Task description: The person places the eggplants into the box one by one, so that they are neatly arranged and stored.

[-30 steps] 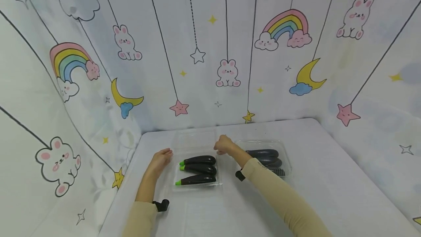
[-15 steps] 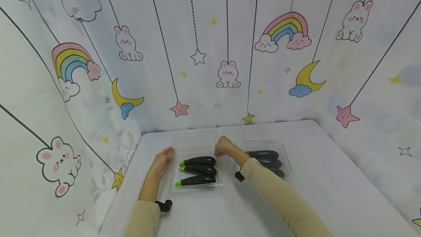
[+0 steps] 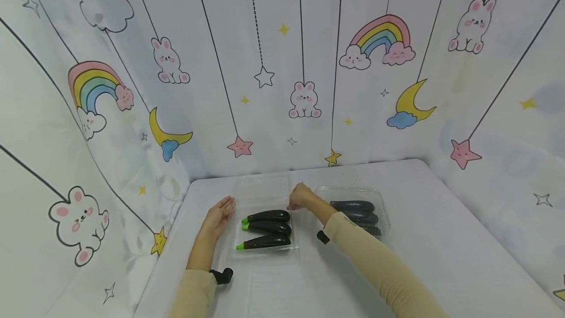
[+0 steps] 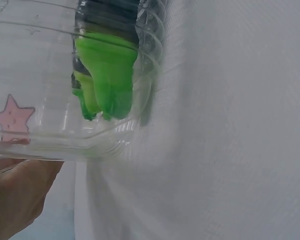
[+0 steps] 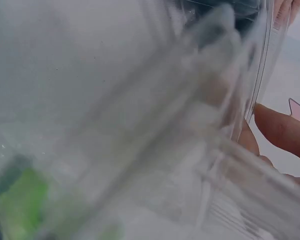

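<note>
Three dark eggplants [image 3: 269, 242] with bright green stem ends lie side by side in a clear plastic clamshell box [image 3: 295, 233]. Its lid [image 3: 261, 186] is folded back flat, away from me. My left hand [image 3: 219, 216] rests along the box's left wall, fingers fairly straight; in the left wrist view part of it shows behind the rim [image 4: 50, 150]. At the back right corner of the box, by the lid's fold, my right hand [image 3: 302, 197] has its fingers curled. The right wrist view has its fingers [image 5: 282, 130] pinching the clear plastic edge, partly seen through it.
A second clear plastic box [image 3: 385, 215] with several dark eggplants [image 3: 353, 205] stands to the right, partly behind my right forearm. Both boxes are on a white-covered table [image 3: 441, 239]. A printed cloth wall [image 3: 273, 131] rises behind the table's far edge.
My left hand has moved slightly right and forward, up against the box's left side. The right hand has shifted a little right at the corner. The box and eggplants have stayed put.
</note>
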`<state>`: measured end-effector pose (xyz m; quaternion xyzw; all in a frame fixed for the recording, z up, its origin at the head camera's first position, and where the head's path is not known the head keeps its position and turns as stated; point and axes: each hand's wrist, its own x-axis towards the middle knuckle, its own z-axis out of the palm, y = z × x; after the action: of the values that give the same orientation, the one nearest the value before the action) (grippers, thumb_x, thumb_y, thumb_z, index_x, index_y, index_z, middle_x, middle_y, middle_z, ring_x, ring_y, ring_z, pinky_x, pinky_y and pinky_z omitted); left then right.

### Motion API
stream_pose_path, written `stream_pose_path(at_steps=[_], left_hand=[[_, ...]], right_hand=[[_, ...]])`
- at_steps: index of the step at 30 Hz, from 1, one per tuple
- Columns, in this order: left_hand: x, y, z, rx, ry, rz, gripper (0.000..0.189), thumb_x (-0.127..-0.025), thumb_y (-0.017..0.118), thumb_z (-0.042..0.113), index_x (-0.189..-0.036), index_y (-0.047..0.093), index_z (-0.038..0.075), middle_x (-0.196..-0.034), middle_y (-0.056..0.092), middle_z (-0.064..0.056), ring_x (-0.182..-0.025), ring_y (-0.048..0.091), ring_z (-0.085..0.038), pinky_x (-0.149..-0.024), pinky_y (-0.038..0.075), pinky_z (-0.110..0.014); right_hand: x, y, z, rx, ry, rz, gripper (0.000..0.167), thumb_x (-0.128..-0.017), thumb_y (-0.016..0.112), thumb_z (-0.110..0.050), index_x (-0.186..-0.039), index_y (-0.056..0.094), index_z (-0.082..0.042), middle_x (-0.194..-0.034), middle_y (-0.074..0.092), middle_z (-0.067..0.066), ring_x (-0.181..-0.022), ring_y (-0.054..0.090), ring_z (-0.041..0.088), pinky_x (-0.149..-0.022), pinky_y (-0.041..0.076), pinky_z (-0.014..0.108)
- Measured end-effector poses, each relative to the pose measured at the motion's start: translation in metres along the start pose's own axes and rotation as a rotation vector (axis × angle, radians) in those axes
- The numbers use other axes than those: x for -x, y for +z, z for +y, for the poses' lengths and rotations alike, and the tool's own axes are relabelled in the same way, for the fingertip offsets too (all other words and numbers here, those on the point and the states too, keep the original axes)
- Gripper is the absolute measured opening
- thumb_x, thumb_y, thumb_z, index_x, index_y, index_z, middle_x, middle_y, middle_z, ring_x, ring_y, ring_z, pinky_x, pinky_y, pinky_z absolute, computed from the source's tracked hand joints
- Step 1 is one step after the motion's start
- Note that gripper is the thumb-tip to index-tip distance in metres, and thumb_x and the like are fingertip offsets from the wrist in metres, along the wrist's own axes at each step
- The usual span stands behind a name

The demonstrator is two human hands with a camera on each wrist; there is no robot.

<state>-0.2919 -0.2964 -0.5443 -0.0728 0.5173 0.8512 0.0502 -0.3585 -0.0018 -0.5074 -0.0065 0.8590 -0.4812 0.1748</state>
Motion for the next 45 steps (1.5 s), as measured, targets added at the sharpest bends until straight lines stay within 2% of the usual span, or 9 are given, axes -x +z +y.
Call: stream_pose_path(at_steps=[5, 8, 12, 18, 23, 28, 30, 36, 45], left_hand=[[-0.001, 0.000, -0.001, 0.029, 0.002, 0.011, 0.065, -0.102, 0.027, -0.020, -0.163, 0.007, -0.008, -0.172, 0.006, -0.025, -0.159, 0.009, -0.032, -0.129, 0.016, -0.037], [-0.001, 0.000, -0.001, 0.039, 0.004, 0.018, 0.065, -0.102, 0.028, -0.019, -0.163, 0.008, -0.008, -0.172, 0.008, -0.024, -0.159, 0.012, -0.031, -0.129, 0.018, -0.036], [-0.001, 0.000, -0.001, 0.043, 0.001, 0.020, 0.065, -0.103, 0.029, -0.019, -0.163, 0.009, -0.007, -0.172, 0.010, -0.023, -0.159, 0.014, -0.029, -0.129, 0.019, -0.035], [-0.001, 0.000, -0.002, 0.066, 0.013, 0.004, 0.064, -0.104, 0.027, -0.018, -0.163, 0.007, -0.007, -0.172, 0.008, -0.023, -0.159, 0.012, -0.030, -0.129, 0.018, -0.035], [-0.003, -0.001, -0.004, 0.112, 0.039, -0.003, 0.064, -0.103, 0.025, -0.020, -0.163, 0.005, -0.008, -0.172, 0.007, -0.025, -0.159, 0.012, -0.032, -0.129, 0.016, -0.036], [-0.004, -0.001, -0.004, 0.136, 0.063, 0.006, 0.065, -0.101, 0.024, -0.021, -0.163, 0.007, -0.009, -0.171, 0.009, -0.025, -0.159, 0.014, -0.032, -0.129, 0.016, -0.037], [-0.003, -0.001, -0.003, 0.131, 0.066, 0.006, 0.065, -0.101, 0.024, -0.021, -0.163, 0.007, -0.009, -0.171, 0.009, -0.026, -0.159, 0.014, -0.033, -0.129, 0.016, -0.038], [-0.003, -0.001, -0.004, 0.123, 0.078, 0.014, 0.066, -0.100, 0.025, -0.022, -0.163, 0.008, -0.009, -0.170, 0.012, -0.026, -0.158, 0.017, -0.034, -0.129, 0.018, -0.038], [-0.004, 0.001, -0.003, 0.143, 0.089, 0.037, 0.067, -0.099, 0.025, -0.025, -0.162, 0.008, -0.010, -0.170, 0.013, -0.027, -0.157, 0.019, -0.035, -0.127, 0.023, -0.035]], right_hand=[[0.004, -0.004, -0.001, -0.198, -0.003, -0.046, 0.058, -0.088, 0.061, 0.020, -0.142, 0.039, 0.024, -0.138, 0.052, 0.039, -0.094, 0.076, 0.038, -0.084, 0.065, 0.036], [0.006, -0.007, -0.002, -0.271, -0.006, -0.075, 0.055, -0.091, 0.057, 0.021, -0.142, 0.038, 0.025, -0.133, 0.055, 0.039, -0.099, 0.075, 0.042, -0.087, 0.064, 0.040], [0.007, -0.010, -0.002, -0.271, -0.010, -0.087, 0.053, -0.093, 0.057, 0.019, -0.141, 0.038, 0.025, -0.126, 0.059, 0.037, -0.097, 0.076, 0.040, -0.088, 0.063, 0.040], [0.007, -0.010, -0.002, -0.283, 0.006, -0.094, 0.056, -0.094, 0.056, 0.019, -0.146, 0.035, 0.022, -0.133, 0.055, 0.039, -0.100, 0.075, 0.041, -0.092, 0.062, 0.042], [0.006, -0.010, -0.001, -0.253, 0.014, -0.093, 0.059, -0.093, 0.060, 0.019, -0.147, 0.036, 0.020, -0.124, 0.060, 0.033, -0.102, 0.074, 0.040, -0.087, 0.064, 0.039], [0.005, -0.011, 0.000, -0.230, -0.024, -0.082, 0.037, -0.090, 0.065, 0.020, -0.122, 0.049, 0.018, -0.110, 0.065, 0.029, -0.097, 0.075, 0.042, -0.080, 0.065, 0.037], [0.006, -0.011, -0.001, -0.219, -0.028, -0.077, 0.033, -0.088, 0.066, 0.021, -0.117, 0.050, 0.015, -0.109, 0.066, 0.030, -0.096, 0.076, 0.042, -0.080, 0.065, 0.038], [0.007, -0.010, -0.005, -0.198, -0.013, -0.070, 0.053, -0.089, 0.064, 0.023, -0.137, 0.042, 0.018, -0.115, 0.068, 0.032, -0.100, 0.075, 0.042, -0.083, 0.065, 0.041], [0.008, -0.008, -0.006, -0.165, -0.040, -0.044, 0.046, -0.088, 0.063, 0.024, -0.129, 0.045, 0.017, -0.107, 0.072, 0.030, -0.094, 0.077, 0.039, -0.079, 0.066, 0.041]])
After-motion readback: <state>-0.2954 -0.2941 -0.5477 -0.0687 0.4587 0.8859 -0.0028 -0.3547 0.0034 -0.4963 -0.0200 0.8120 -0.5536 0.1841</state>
